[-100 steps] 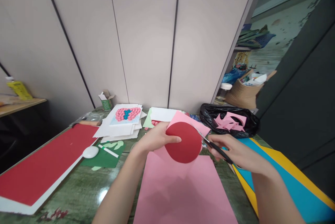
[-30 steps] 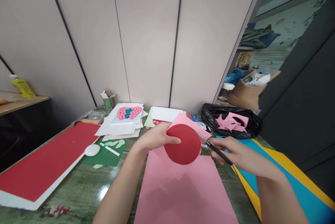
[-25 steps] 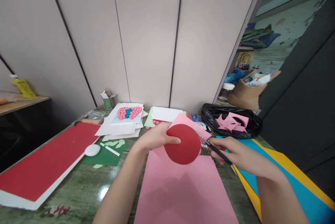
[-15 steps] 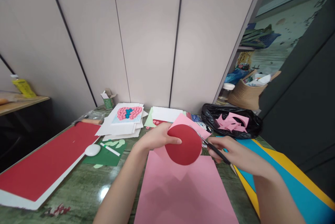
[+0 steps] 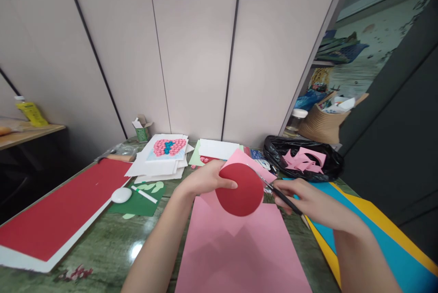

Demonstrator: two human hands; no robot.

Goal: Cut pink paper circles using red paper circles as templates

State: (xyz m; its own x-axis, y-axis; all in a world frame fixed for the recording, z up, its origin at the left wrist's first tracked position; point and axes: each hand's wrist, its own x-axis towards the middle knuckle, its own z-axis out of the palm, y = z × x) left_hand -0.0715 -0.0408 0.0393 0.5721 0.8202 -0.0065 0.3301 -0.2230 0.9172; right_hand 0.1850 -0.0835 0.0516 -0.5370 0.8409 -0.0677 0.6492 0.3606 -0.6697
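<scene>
My left hand (image 5: 204,179) pinches a red paper disc (image 5: 240,190) together with a pink sheet (image 5: 247,161) behind it, thumb on the disc's front, held above the table. My right hand (image 5: 307,204) is closed around black-handled scissors (image 5: 276,191), whose blades meet the paper at the disc's upper right edge. A large pink sheet (image 5: 242,249) lies flat on the green table (image 5: 109,243) under both hands.
A long red board (image 5: 58,211) lies at the left, with a white oval object (image 5: 121,195) and green card (image 5: 137,204) beside it. A heart picture (image 5: 167,148) tops white sheets at the back. A black bag (image 5: 303,160) holds pink scraps. Blue and yellow sheets (image 5: 369,233) lie right.
Both hands stay almost still on the disc and the scissors. The scissors shift slightly along the disc's upper right edge, and the view drifts a little.
</scene>
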